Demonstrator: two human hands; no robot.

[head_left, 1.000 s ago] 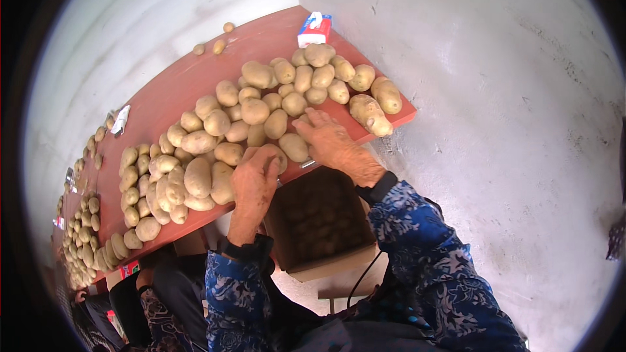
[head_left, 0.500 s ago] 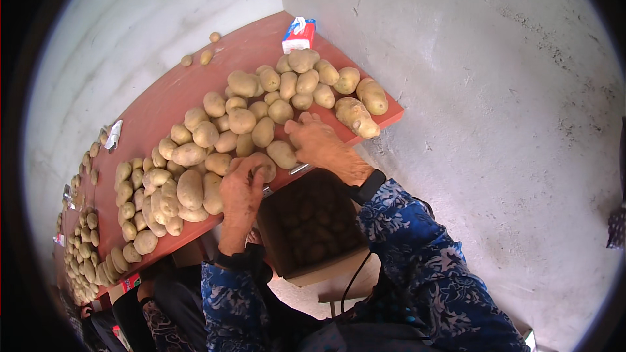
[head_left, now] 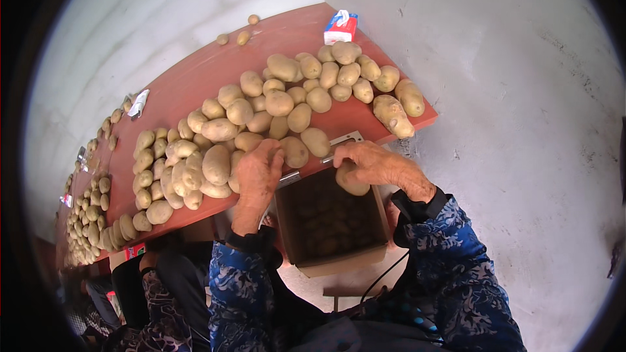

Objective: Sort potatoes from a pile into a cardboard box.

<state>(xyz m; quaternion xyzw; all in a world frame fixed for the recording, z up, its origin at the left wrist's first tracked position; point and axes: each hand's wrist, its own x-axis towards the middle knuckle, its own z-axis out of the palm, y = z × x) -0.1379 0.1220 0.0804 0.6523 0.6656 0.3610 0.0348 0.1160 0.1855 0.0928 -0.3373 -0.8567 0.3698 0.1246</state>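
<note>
My right hand [head_left: 368,166] is closed around a potato [head_left: 352,182] just off the red table's front edge [head_left: 189,213], above an open cardboard box [head_left: 336,261] with potatoes in its shadowed interior. My left hand [head_left: 259,176] rests at the same edge with its fingers curled beside another potato [head_left: 295,153]; what they grip, if anything, is hidden. A broad heap of potatoes [head_left: 279,104] spreads along the front half of the table. Metal fittings [head_left: 290,178] show at the edge between my hands. Two large potatoes [head_left: 392,116] lie at the right corner.
A red-and-blue tissue pack [head_left: 341,28] sits at the back corner, a white crumpled item [head_left: 138,103] farther left, more potatoes [head_left: 85,221] at far left. A co-worker's legs and patterned clothing [head_left: 163,306] are below the table, lower left. Pale walls [head_left: 508,91] border the back and right.
My right hand has pulled back from the heap to past the table edge with a potato in it, uncovering a metal fitting. My left hand moved slightly upward; the view has shifted.
</note>
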